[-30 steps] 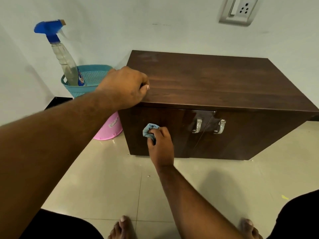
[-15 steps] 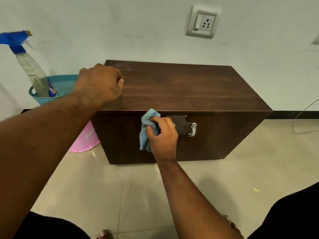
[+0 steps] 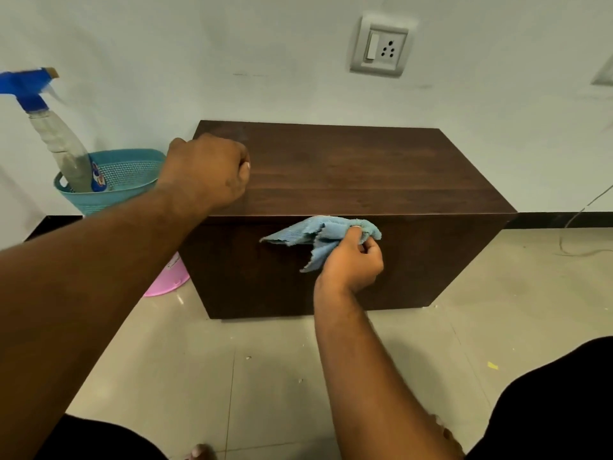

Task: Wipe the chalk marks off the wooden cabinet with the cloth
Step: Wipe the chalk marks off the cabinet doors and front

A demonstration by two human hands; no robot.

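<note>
Low against the white wall, the dark brown wooden cabinet stands on a floor of pale beige tiles, its top and front face both in view. The light blue cloth, frayed along its edges, lies bunched against the front face just under the cabinet's top front edge, near the middle of that edge. One loose corner of it spreads toward the cabinet's left side and another hangs down.

The right hand grips the cloth. Its fingers are curled round the bunched fabric and the thumb is closed over it, holding it to the front face. The left hand rests on the cabinet's top at the front left corner, its fingers curled under into a loose fist with nothing seen in it.

Just beside the cabinet's left side sits a teal perforated plastic basket. A clear spray bottle with a blue trigger head leans out of it, tilted away from the cabinet. Below the basket a round pink plastic tub shows against the cabinet's lower left edge.

On the wall above the cabinet's back edge is a white switch-and-socket plate. A thin cable trails down to the floor well off the cabinet's right side, and a small yellow scrap lies on the tiles nearer the person.
</note>
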